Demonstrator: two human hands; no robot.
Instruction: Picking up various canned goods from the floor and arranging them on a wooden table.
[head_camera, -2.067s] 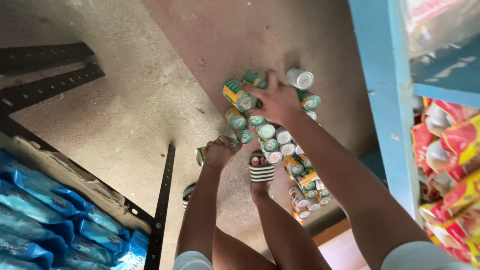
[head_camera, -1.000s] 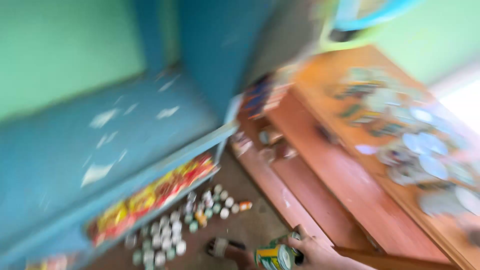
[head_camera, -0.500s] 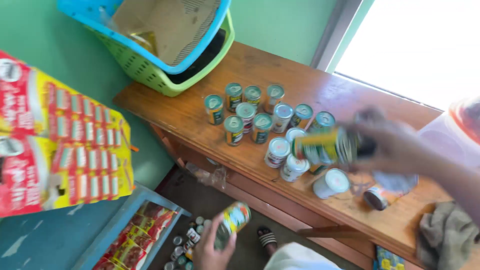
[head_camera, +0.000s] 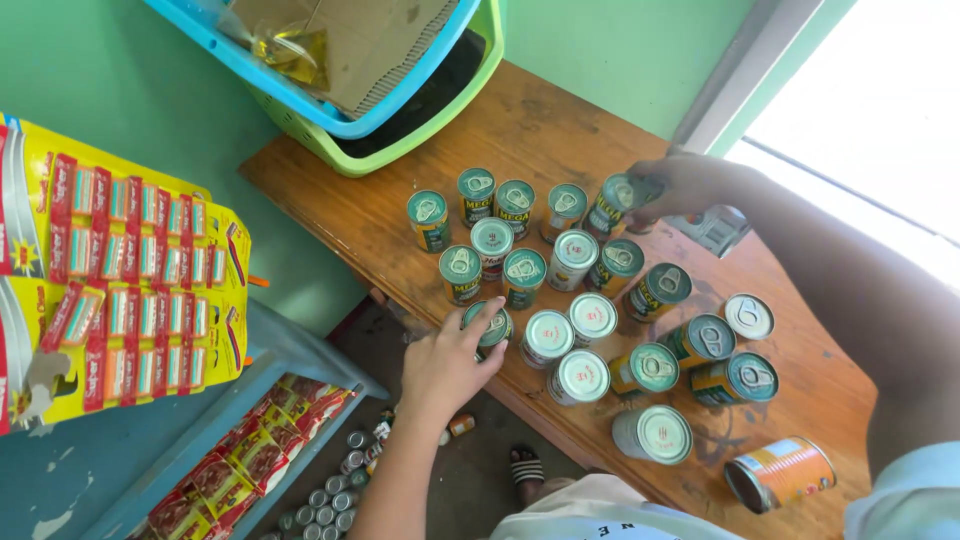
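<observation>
- Nearest, an orange-labelled tin can (head_camera: 779, 473) lies on its side at the edge of the brown wooden table (head_camera: 360, 215).
- The left hand (head_camera: 447, 362) curls round a green-topped tin can (head_camera: 489, 327) at the table's near edge, fingers wrapped over its rim.
- Further back, upright green- and silver-topped cans (head_camera: 548, 268) stand clustered in rows.
- The right hand (head_camera: 679, 187) grips a green-labelled tin can (head_camera: 613, 205) at the far end of the cluster, fingers closed on it.
- Beyond, a green plastic basket (head_camera: 400, 140) holds a blue plastic basket (head_camera: 300, 95).
</observation>
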